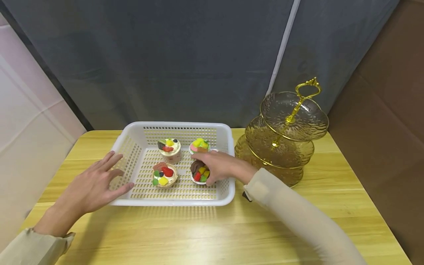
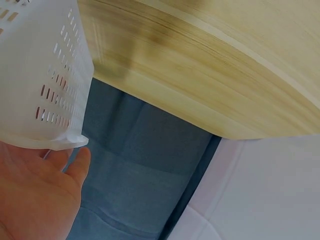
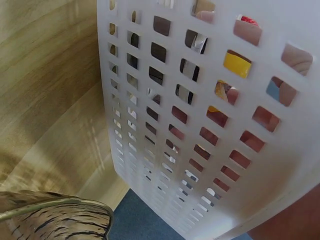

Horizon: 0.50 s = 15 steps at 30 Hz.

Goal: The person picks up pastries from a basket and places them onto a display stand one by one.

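Observation:
A white perforated plastic basket (image 1: 172, 202) holds several toy fruit cupcakes. My right hand (image 1: 221, 165) reaches over its right side, fingers and thumb curled round a cupcake with chocolate, strawberry and mango-like topping (image 1: 198, 172). Just behind it is a cupcake with yellow and pink topping (image 1: 200, 143), partly covered by my fingers. On the left stand a cream cup (image 1: 170, 151) and a fruit tart (image 1: 165, 175). My left hand (image 1: 96, 184) is at the basket's left rim, fingers spread, holding nothing. In the right wrist view, the basket wall (image 3: 200, 120) hides most of my right hand.
A three-tier amber glass stand (image 1: 279, 147) with a gold handle (image 1: 308, 88) rises close to the basket's right side, near my right forearm. The wooden table (image 1: 185, 235) ends at a dark curtain (image 1: 165, 66) behind. A brown panel (image 1: 381, 121) borders the right.

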Available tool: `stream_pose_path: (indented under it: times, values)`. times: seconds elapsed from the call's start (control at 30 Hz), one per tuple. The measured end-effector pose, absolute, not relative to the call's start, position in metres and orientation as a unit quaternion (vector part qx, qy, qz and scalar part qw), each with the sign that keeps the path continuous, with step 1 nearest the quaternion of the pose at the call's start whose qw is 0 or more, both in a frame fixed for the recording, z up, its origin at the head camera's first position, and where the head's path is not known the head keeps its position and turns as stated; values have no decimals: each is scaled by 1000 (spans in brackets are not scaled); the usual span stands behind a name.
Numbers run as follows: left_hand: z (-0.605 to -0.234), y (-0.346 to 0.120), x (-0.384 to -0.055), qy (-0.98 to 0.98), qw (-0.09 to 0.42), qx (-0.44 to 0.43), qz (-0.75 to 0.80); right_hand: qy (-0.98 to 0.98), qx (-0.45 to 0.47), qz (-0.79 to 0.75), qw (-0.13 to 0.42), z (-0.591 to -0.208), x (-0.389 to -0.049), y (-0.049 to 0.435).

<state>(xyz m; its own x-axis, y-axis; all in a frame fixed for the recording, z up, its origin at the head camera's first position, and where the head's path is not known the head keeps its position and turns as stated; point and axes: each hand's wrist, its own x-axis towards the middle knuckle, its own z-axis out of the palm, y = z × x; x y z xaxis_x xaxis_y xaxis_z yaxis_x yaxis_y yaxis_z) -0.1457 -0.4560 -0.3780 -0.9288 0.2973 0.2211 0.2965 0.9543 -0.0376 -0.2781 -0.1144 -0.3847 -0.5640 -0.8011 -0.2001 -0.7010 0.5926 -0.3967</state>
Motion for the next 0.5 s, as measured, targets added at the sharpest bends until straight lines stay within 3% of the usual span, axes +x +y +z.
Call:
stream_pose_path:
  times: [0.5]
  values:
    - [-378, -456, -146, -982, 110, -152, -4, 878, -437, -130, 145, -389, -277, -115]
